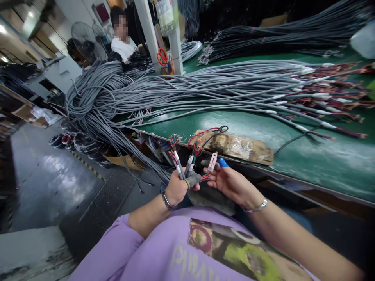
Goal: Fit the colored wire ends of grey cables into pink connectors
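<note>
My left hand [178, 188] is closed around several grey cables [191, 171] near their ends. White bands wrap these cables, and their thin coloured wires [196, 148] fan out above the fist. A dark finger cover is on my left thumb. One set of coloured wire ends [206, 177] points right, toward my right hand [231, 183]. This hand is palm up with its fingers curled, and it holds a small pale pink plastic piece [213, 162] by the fingers. A blue finger cover [223, 162] is on one of its fingers.
A large bundle of grey cables [187, 91] lies along the green table [316, 156], its stripped ends at the right. Close to the front edge sits a tape-covered board [243, 146] with a black lead. Orange-handled scissors [162, 56] stand by a post. Another person [123, 43] is behind.
</note>
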`<state>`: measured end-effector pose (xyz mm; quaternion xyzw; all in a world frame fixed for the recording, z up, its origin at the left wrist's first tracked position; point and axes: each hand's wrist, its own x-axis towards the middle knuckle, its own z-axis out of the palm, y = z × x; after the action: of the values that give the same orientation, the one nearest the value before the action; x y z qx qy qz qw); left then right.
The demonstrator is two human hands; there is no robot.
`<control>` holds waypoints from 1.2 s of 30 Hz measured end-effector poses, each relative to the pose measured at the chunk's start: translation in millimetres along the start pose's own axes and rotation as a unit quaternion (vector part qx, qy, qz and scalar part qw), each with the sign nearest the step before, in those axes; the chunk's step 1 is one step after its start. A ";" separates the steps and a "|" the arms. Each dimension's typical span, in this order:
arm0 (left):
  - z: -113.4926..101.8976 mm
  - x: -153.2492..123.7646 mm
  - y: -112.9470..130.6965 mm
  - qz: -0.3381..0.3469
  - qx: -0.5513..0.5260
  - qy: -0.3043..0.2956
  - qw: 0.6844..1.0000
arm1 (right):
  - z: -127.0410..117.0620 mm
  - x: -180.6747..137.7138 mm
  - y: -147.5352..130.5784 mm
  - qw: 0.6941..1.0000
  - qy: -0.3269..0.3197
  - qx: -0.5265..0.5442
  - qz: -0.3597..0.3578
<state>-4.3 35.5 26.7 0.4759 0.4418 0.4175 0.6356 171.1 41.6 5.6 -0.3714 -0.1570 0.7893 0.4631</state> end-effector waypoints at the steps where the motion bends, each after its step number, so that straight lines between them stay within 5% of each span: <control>1: 1.8 0.5 0.2 0.004 -0.001 0.004 1.000 | 1.9 0.1 -1.0 0.999 -0.009 -0.027 -0.027; 7: 11.4 3.4 2.5 0.019 -0.001 0.029 0.999 | 4.5 5.5 3.6 0.945 0.087 -0.212 -0.234; 14: 14.8 6.8 2.0 0.014 0.033 0.012 0.999 | 11.4 15.1 2.3 0.990 0.016 -0.063 -0.126; 36: 9.4 7.8 -6.8 0.013 0.017 -0.002 1.000 | 17.0 15.1 2.7 0.991 0.016 -0.025 -0.130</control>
<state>7.5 39.4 20.2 0.4930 0.4412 0.4175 0.6229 152.5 54.6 8.8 -0.3714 -0.2160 0.7124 0.5549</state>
